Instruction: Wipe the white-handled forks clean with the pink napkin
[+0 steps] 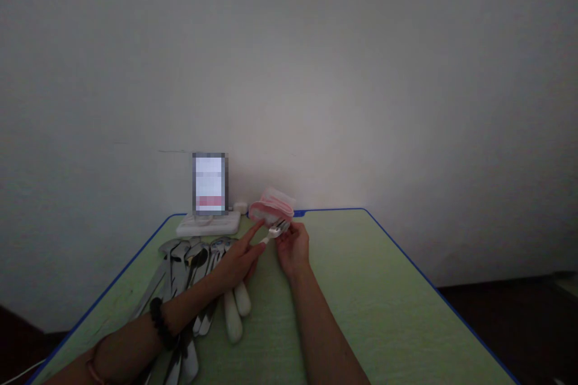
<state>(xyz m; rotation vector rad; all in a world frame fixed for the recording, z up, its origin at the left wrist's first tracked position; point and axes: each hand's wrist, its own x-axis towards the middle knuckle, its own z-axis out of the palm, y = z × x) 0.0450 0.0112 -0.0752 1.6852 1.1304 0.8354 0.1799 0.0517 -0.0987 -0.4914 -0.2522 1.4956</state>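
A metal fork with a pale handle (276, 230) is between my hands, its tines pointing up and to the right. My left hand (237, 263) grips the handle, with the index finger stretched out along it toward a pink-and-white folded cloth (272, 207). Curled fingers of my right hand (294, 248) close at the tine end, partly hidden behind the fork. Just behind the fork, the cloth is at the back of the table. Under and beside my left forearm lies a spread of metal spoons and other cutlery (198, 258), including two thick pale handles (233, 319).
A lit phone or tablet screen (210, 185), blurred out, stands on a white base (208, 224) at the back left. Next to it is a small white object (241, 208). The green table (383, 289) has a blue edge and meets a grey wall.
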